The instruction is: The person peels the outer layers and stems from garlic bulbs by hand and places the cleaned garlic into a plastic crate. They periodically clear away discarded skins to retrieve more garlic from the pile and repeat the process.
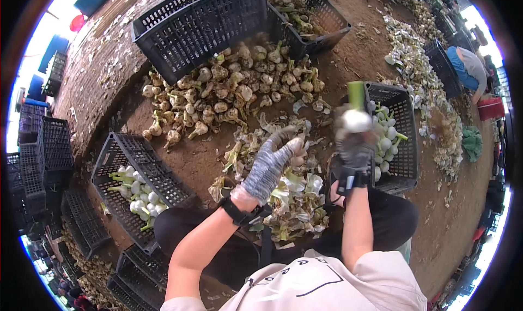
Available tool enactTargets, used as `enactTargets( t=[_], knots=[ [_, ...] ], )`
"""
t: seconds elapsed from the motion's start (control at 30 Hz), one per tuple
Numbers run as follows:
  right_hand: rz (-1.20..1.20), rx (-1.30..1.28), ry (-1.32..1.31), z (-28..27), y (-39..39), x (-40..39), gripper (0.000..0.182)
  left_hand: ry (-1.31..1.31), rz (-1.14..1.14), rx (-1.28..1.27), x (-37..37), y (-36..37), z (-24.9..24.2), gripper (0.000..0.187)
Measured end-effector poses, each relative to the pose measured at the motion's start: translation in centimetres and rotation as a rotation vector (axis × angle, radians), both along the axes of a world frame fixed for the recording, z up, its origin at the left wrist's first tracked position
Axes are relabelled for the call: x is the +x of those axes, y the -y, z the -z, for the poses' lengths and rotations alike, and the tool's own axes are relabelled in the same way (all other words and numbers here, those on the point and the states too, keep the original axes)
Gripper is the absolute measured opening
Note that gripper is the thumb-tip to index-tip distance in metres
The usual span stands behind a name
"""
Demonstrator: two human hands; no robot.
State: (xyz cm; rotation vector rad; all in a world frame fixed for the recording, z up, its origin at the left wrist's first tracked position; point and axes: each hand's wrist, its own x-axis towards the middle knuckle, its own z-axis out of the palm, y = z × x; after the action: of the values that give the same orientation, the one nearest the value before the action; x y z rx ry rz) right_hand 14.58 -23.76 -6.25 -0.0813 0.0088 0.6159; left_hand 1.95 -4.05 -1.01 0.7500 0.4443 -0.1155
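Observation:
My left hand, in a grey glove, is over the heap of peeled garlic skins, its fingers apart and curved, with nothing clearly held. A white garlic bulb with a short green stem pointing up is in my right hand, which is gloved too and blurred by motion. That hand is beside the left edge of a black crate holding clean white bulbs. Beyond my hands lies a pile of unpeeled garlic.
A black crate with white bulbs stands at the left. Two large crates stand behind the pile. Another person bends at the far right near a red bucket. Stacked crates line the left side.

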Motion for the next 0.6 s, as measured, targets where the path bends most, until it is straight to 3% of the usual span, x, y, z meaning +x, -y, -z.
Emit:
enactTargets(
  t=[0.07,0.17,0.23,0.3,0.37,0.4,0.47,0.5,0.57,0.6],
  knots=[
    [0.058,0.334,0.287,-0.6,1.5,0.7,0.066,-0.046,0.025,-0.007,0.0,-0.5,-0.1,0.034],
    [-0.010,0.278,0.306,4.4,2.2,4.9,0.053,-0.120,0.026,-0.103,0.1,-0.8,1.2,0.029],
    [0.090,-0.759,0.052,7.1,0.0,9.2,0.040,-0.146,0.020,-0.066,0.3,-1.1,1.7,0.029],
    [0.077,-1.251,0.244,12.9,-1.7,14.2,0.030,-0.190,0.011,-0.028,0.5,-1.5,1.5,0.028],
    [0.080,-1.861,0.707,20.6,-2.2,21.5,0.035,-0.225,0.015,0.030,0.8,-1.9,1.6,0.027],
    [0.074,-1.855,0.709,21.5,-3.2,23.3,0.035,-0.234,0.025,0.042,0.9,-2.1,2.0,0.027],
    [0.012,-2.344,0.938,23.2,-5.1,25.6,0.042,-0.254,0.029,0.082,0.6,-2.3,3.6,0.026],
    [0.006,-2.332,0.938,24.1,-5.9,26.4,0.042,-0.280,0.028,0.094,0.7,-2.3,3.7,0.025],
    [-0.330,-2.586,0.825,25.7,-6.7,27.5,0.045,-0.329,0.038,0.104,0.6,-2.5,4.3,0.023],
    [-0.342,-2.585,0.821,26.0,-6.5,27.7,0.045,-0.338,0.040,0.102,0.7,-2.6,4.5,0.023]
  ],
)
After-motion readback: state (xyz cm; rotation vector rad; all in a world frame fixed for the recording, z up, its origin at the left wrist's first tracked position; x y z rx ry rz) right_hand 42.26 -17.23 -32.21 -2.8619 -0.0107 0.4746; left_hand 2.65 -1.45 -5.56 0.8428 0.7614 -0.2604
